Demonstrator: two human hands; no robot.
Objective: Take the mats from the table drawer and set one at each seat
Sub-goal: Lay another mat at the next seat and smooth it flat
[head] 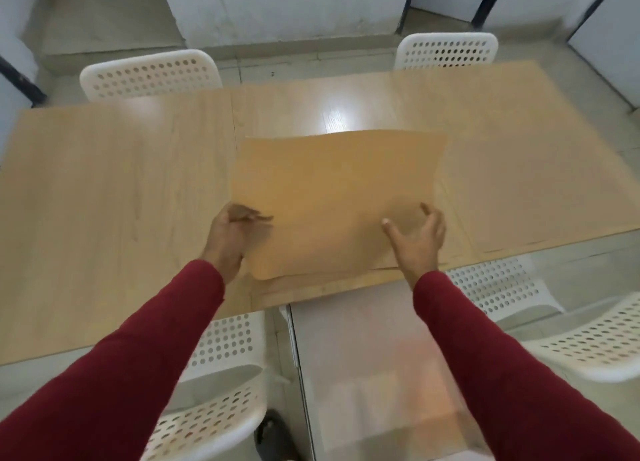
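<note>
A tan mat (332, 197) is held just above the middle of the wooden table (298, 110), its far edge lifted and slightly curled. My left hand (230, 233) pinches the mat's left edge. My right hand (417, 237) grips its near right part, thumb on top and fingers spread. Under the mat's near edge another thin sheet (322, 280) lies flat on the table. Below the table's near edge the drawer (367, 363) stands pulled out toward me, its inside pale. Matte wood-look sheets cover the table's left part (114, 197) and right part (519, 169).
Four white perforated chairs surround the table: far left (149, 76), far right (446, 50), near left (221, 412) and near right (561, 325). The open drawer sits between the two near chairs. A dark shoe (273, 433) shows on the floor beside the drawer.
</note>
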